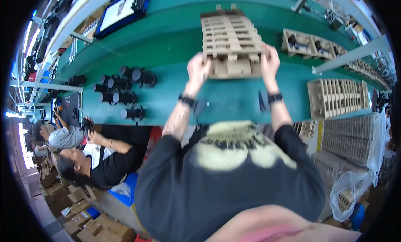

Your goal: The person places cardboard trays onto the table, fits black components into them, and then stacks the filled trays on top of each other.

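Observation:
A long stack of brown moulded pulp trays lies on the green workbench in front of me, stretching away towards the far side. My left hand is closed on the left side of its near end. On the opposite side of that end, my right hand grips the tray edge with its fingers bent round it. The underside of the trays and some fingertips are hidden. Dark bands with dangling straps are round both wrists.
Several black cylindrical parts stand to the left. At right are a second tray stack and trays holding dark parts. A metal post crosses there. A blue-framed board lies far left; a co-worker sits at left.

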Available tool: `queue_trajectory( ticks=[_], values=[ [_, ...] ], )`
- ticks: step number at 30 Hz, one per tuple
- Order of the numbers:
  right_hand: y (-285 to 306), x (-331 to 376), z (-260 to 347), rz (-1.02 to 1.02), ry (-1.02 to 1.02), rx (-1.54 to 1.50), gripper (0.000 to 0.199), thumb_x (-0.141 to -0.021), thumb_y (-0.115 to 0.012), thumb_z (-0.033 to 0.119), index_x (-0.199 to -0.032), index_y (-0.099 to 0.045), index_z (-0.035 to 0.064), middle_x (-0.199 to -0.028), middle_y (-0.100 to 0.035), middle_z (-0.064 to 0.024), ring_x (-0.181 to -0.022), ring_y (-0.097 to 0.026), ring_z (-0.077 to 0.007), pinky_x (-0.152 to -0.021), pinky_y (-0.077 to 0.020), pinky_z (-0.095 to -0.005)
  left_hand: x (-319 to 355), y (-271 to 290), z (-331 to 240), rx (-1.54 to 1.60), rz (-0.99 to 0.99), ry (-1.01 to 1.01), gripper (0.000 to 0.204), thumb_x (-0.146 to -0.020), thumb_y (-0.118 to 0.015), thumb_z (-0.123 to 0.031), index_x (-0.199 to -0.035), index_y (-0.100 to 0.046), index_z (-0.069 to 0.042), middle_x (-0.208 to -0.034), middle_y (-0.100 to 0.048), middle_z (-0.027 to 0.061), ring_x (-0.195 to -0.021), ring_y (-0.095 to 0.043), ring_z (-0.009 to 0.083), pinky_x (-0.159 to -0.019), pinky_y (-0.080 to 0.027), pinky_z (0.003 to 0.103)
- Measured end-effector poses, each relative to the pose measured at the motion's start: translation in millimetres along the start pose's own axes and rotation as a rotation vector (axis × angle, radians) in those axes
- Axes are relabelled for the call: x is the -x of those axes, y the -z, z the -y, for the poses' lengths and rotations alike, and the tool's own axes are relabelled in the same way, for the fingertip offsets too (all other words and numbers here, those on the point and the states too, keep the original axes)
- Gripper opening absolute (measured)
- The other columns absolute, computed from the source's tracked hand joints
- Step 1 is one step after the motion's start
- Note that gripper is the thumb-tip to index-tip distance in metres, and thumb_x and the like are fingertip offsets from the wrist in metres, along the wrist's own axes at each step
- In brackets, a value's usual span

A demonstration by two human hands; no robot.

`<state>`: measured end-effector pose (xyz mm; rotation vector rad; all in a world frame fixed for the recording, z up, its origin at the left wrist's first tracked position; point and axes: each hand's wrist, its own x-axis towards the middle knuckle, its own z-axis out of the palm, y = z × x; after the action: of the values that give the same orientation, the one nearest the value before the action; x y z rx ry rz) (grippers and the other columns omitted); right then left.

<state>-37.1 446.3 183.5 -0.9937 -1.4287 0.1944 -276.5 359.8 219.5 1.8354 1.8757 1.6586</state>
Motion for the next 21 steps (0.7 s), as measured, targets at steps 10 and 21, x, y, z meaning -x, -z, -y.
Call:
queue_trajectory(
  ticks=[10,21],
  values=[
    [-19.0,-33.5,34.3,0.065,-0.142,-0.162,0.016,-0.079,-0.057,-0.004,-0.093,-0.062,0.0013,-0.086,-0.063,-0.0107,-0.081,-0.060,-0.0230,-0.078,-0.0471,-0.0315,-26.6,18.4,8.2,-0.058,0.028,0.071,0.017,-0.080,-0.060,-0.010,-0.091,-0.063,0.002,-0.073,-0.062,0.0113,-0.067,-0.061,0.0210,-0.062,-0.048,0.032],
    [4.0,-131.7,85.9,0.407,-0.430,-0.492,0.018,-0.083,-0.056,-0.001,-0.100,-0.060,-0.0015,-0.096,-0.062,-0.0049,-0.084,-0.059,-0.0137,-0.076,-0.0472,-0.0259,-79.2,66.3,-51.3,0.599,0.091,0.438,0.012,-0.070,-0.067,-0.006,-0.079,-0.061,-0.002,-0.066,-0.053,-0.0006,-0.060,-0.044,0.0054,-0.052,-0.037,0.022]
  ],
)
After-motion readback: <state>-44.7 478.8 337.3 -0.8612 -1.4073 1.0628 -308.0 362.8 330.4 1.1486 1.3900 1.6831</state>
